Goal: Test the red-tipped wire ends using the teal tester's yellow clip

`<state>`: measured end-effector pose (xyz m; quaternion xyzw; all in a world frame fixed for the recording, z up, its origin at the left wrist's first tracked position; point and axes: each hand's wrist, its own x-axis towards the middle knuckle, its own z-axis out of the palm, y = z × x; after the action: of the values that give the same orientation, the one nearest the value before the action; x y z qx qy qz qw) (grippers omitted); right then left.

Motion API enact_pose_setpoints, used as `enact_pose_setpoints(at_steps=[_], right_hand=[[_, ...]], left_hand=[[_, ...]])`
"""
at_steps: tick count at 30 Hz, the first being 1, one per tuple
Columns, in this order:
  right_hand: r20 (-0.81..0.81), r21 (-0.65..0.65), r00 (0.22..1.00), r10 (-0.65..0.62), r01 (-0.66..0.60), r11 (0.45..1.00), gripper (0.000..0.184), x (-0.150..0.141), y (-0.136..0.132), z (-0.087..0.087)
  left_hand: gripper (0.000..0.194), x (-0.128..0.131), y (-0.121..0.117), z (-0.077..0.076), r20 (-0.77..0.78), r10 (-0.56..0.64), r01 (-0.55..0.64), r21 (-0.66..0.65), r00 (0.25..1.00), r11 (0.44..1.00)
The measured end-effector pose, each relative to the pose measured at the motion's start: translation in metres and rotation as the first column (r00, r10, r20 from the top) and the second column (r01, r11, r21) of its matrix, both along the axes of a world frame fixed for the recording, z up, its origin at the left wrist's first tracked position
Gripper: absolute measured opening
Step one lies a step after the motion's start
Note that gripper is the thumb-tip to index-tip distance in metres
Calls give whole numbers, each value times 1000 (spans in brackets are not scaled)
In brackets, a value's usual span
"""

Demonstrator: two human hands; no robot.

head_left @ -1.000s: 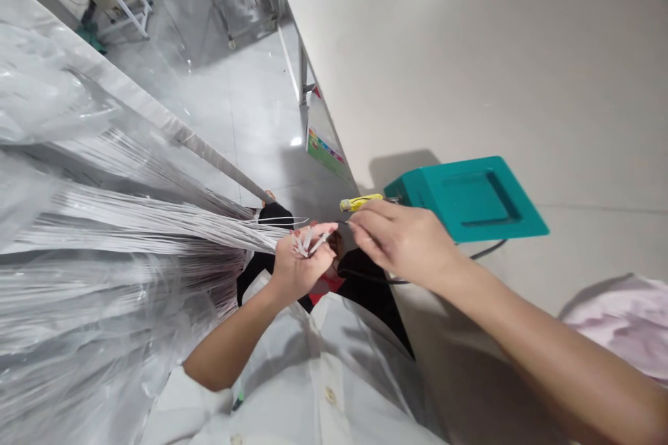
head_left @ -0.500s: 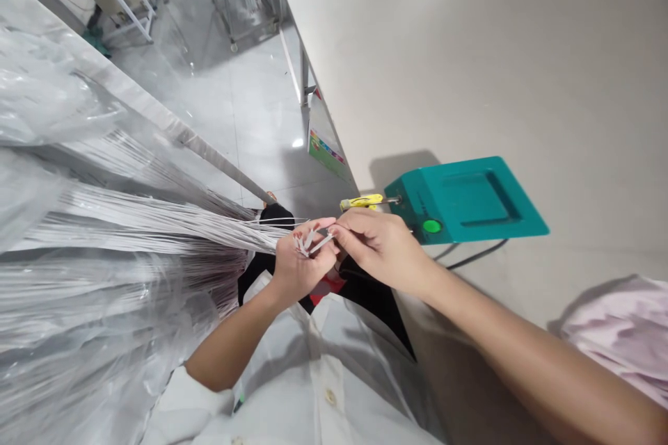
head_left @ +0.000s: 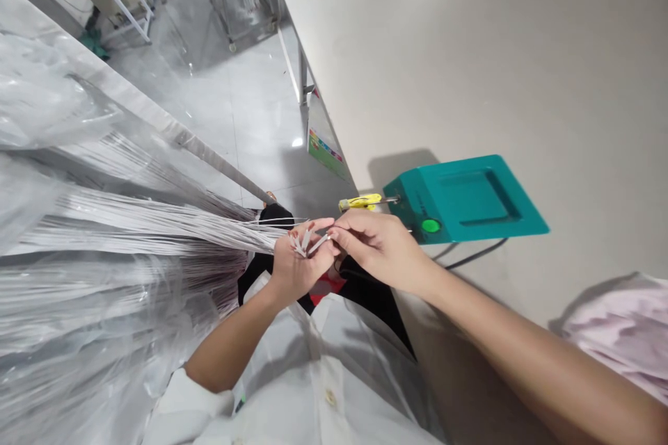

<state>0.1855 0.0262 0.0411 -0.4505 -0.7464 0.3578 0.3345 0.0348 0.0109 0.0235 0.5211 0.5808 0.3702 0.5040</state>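
My left hand (head_left: 297,264) is closed around a bundle of thin white wires (head_left: 209,219); their short cut ends, some with coppery tips, fan out over its palm. My right hand (head_left: 378,247) meets the left fingertips, its thumb and forefinger pinched on the end of one white wire (head_left: 319,244). The exact contact is too small to make out. Just beyond the right knuckles, a yellow clip (head_left: 361,202) is attached to a metal post on a teal box (head_left: 470,198) with a round green button (head_left: 431,225).
The teal box stands on a pale table (head_left: 495,69), with a black cable (head_left: 477,254) running from it. Pink cloth (head_left: 621,334) lies at the right. More wires in clear plastic (head_left: 52,97) hang over a rail (head_left: 172,126) on the left. A wheeled rack (head_left: 229,21) stands beyond.
My right hand has moved left and slightly down from beside the yellow clip to my left fingertips, uncovering the green button. It has held there since. The left hand has stayed almost still.
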Motion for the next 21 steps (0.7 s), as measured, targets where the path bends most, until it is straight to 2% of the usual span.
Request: enact_pose_setpoints(at_steps=[2,4,6,8,11,15,18,21], right_hand=[[77,129,995,-59,49,990,27,6,0,2],[209,301,964,-166,98,949,23,18,2,5],[385,469,878,-286,81,880,19,32,7,8],[575,550,742,-345,-38,834,25,44,13,10],[790,461,553,-264,-252,851,27,51,21,13],[905,323,379,-194,-316,892,24,44,27,19],[939,241,314,-140,-313,919,18,38,32,25],[948,184,308,-83,-313,932,19,35,37,30]], left_hand=[[25,0,1,-1,16,6,-6,-30,1000,1000],[31,0,4,-1,51,17,-14,-74,999,997],[35,1,8,-2,100,19,-8,-114,995,993],[37,2,13,-3,153,26,-5,-139,988,990],[42,7,19,-7,204,26,9,-171,979,985],[47,11,24,-13,245,19,26,-178,969,984],[49,12,26,-17,272,-2,42,-142,962,989],[52,12,27,-20,278,-39,69,-99,960,993]])
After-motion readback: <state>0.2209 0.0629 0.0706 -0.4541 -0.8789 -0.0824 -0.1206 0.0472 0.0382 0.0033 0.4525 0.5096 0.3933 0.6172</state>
